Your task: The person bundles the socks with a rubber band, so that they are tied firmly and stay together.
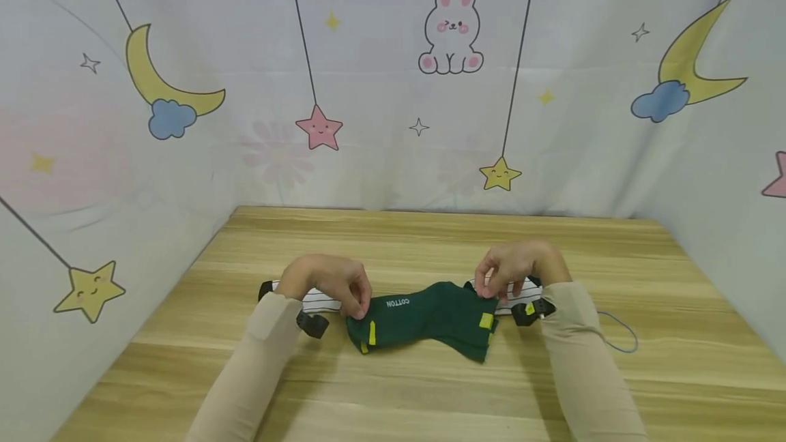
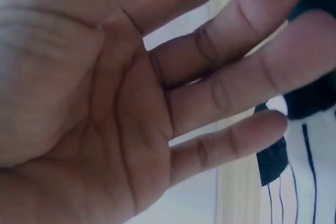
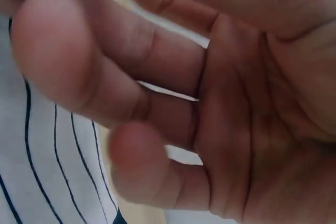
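A dark green sock (image 1: 424, 319) with yellow marks and the word COTTON is spread sideways between the hands in the head view. My left hand (image 1: 334, 285) pinches its left end between thumb and forefinger. At the upper corner of the wider right end, my right hand (image 1: 506, 268) pinches the fabric. White striped fabric with black parts, sock-like, shows behind both hands: a left part (image 1: 319, 301) and a right part (image 1: 508, 297). The green sock hides the middle, so whether these are one piece I cannot tell. Both wrist views show the other fingers loosely spread.
Everything lies on a wood-grain table (image 1: 368, 401). A thin blue loop (image 1: 636, 343) lies right of the right wrist. Black devices sit at the left wrist (image 1: 313, 324) and the right wrist (image 1: 533, 311). A printed white curtain (image 1: 381, 87) stands behind the table and along its sides.
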